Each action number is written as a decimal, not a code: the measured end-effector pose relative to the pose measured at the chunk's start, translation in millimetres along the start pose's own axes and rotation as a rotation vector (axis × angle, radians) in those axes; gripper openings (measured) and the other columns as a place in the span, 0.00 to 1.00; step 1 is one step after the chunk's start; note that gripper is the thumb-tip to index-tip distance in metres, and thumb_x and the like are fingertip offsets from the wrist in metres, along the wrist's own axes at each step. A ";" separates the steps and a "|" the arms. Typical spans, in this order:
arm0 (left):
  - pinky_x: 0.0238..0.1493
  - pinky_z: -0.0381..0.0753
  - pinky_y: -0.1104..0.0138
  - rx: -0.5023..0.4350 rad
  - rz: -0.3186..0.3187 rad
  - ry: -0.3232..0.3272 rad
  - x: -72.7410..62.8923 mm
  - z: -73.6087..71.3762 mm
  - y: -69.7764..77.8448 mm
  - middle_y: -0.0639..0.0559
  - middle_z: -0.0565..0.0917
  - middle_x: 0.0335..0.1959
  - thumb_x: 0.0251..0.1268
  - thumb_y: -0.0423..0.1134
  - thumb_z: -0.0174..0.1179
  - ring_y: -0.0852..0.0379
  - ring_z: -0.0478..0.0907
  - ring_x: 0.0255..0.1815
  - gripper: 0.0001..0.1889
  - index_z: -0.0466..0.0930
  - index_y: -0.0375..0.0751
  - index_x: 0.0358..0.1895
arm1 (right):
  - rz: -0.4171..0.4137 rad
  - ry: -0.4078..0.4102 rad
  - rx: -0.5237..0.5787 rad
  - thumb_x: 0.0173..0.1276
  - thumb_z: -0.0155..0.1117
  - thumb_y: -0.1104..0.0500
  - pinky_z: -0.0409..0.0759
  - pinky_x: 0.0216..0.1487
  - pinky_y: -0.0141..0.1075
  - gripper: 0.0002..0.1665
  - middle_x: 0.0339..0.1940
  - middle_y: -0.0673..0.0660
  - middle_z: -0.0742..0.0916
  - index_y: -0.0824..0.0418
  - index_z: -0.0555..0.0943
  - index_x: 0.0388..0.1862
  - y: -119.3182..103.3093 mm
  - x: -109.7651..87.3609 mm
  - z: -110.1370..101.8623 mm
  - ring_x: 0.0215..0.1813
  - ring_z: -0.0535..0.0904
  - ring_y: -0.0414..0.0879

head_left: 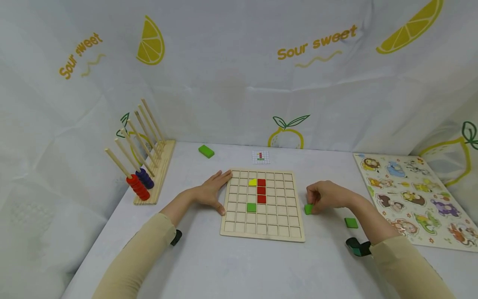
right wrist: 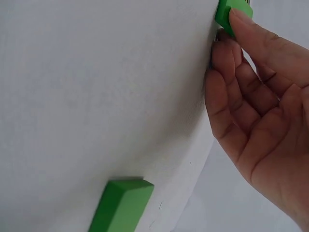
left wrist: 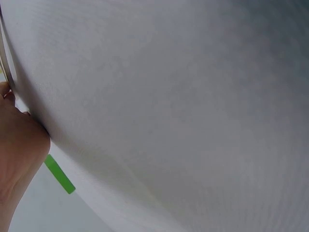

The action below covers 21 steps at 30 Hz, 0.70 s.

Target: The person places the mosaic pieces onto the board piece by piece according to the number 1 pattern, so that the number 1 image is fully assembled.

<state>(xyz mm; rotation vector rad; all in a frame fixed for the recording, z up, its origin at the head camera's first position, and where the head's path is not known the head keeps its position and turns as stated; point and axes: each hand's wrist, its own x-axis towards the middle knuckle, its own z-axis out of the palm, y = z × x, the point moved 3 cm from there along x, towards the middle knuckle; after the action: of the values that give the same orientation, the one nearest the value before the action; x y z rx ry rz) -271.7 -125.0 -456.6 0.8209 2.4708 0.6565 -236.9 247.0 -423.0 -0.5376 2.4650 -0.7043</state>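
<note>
A wooden grid board (head_left: 239, 228) lies flat on the white table in the head view. Three red squares (head_left: 261, 191) stand in a column on it, with a yellow piece (head_left: 252, 182) left of the top one and a green square (head_left: 252, 207) lower left. My left hand (head_left: 210, 193) rests spread at the board's left edge, thumb and fingertips touching it. Right of the board, my right hand (head_left: 328, 196) pinches a green block (head_left: 308, 209) between thumb and fingers, low at the table. A second green block (head_left: 351, 223) lies nearer my right forearm; the right wrist view shows it too.
At the left stands a wooden abacus rack (head_left: 164, 166) with red and purple rings. A green rectangular block (head_left: 206, 151) and a small pattern card (head_left: 260, 157) lie behind the board. On the right is an animal puzzle board (head_left: 422, 199). A patterned white curtain (head_left: 224, 74) hangs behind.
</note>
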 end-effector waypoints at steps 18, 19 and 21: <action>0.82 0.36 0.43 0.007 0.006 -0.007 -1.4 -0.9 2.8 0.49 0.37 0.84 0.40 0.54 0.79 0.40 0.27 0.84 0.69 0.37 0.41 0.81 | -0.096 0.144 0.016 0.61 0.68 0.62 0.74 0.37 0.31 0.10 0.34 0.52 0.83 0.54 0.84 0.42 -20.7 6.1 -7.7 0.39 0.74 0.43; 0.82 0.36 0.43 0.008 0.006 -0.008 -1.5 -1.0 3.0 0.49 0.37 0.84 0.40 0.54 0.79 0.40 0.27 0.84 0.69 0.37 0.41 0.81 | -0.090 0.153 0.021 0.61 0.68 0.62 0.74 0.38 0.31 0.10 0.34 0.52 0.83 0.54 0.84 0.42 -22.8 7.3 -7.1 0.39 0.74 0.44; 0.82 0.36 0.43 0.008 0.005 -0.009 -1.7 -1.1 3.1 0.49 0.37 0.84 0.40 0.54 0.79 0.40 0.27 0.84 0.69 0.37 0.41 0.81 | -0.091 0.170 0.034 0.62 0.68 0.61 0.74 0.37 0.31 0.10 0.34 0.52 0.83 0.55 0.84 0.43 -27.3 10.2 -5.4 0.40 0.74 0.44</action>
<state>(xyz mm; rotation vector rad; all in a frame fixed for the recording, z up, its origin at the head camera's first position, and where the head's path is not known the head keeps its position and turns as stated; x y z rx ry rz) -269.7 -124.3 -453.5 0.8319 2.4652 0.6436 -241.8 222.5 -407.2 -0.6020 2.5928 -0.8582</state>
